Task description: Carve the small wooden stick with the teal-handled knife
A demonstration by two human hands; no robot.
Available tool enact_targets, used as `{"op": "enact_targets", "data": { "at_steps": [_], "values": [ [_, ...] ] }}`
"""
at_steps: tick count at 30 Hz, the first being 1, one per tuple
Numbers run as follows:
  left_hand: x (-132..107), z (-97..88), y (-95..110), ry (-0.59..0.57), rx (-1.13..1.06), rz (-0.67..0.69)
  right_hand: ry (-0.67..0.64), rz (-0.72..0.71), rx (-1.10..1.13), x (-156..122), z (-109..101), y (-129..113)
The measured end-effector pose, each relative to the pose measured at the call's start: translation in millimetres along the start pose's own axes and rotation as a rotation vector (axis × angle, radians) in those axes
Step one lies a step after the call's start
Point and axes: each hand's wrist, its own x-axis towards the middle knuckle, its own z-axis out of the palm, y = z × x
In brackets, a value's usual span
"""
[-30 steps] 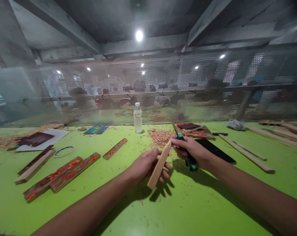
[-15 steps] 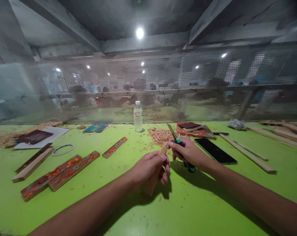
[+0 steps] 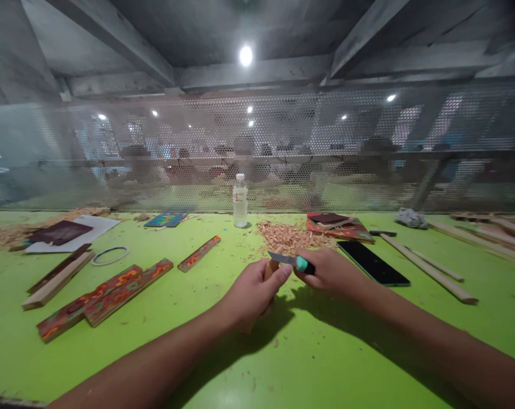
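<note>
My left hand (image 3: 254, 292) is closed around a small piece of wood (image 3: 271, 268), most of it hidden by the fingers. My right hand (image 3: 328, 272) grips a utility knife (image 3: 300, 263) by its black and teal handle. The knife's blade points left and lies across the upper end of the wood, with my left thumb just below it. Behind both hands a heap of wood shavings (image 3: 283, 236) is spread on the green table (image 3: 223, 363).
Painted wooden strips (image 3: 129, 289) and a white-and-blue ring (image 3: 110, 255) lie at left. A water bottle (image 3: 240, 201) stands before the perforated screen (image 3: 206, 142). A phone (image 3: 372, 263), a hammer-like tool (image 3: 428, 270) and wood strips (image 3: 474, 241) lie at right.
The knife has swung from pointing up and away to lying across the wood, blade leftward. My left hand has turned, so less of the wood shows.
</note>
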Motion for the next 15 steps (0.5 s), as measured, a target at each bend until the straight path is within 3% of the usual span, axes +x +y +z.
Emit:
{"op": "enact_targets", "data": {
  "at_steps": [7,15],
  "values": [
    [2.2,2.0,-5.6,0.121,0.072,0.032,0.05,0.066,-0.211,-2.5,0.4,-11.0],
    [2.8,5.5,-6.7,0.168,0.052,-0.002,0.068,0.159,-0.303,-4.9,4.3,-22.7]
  ]
}}
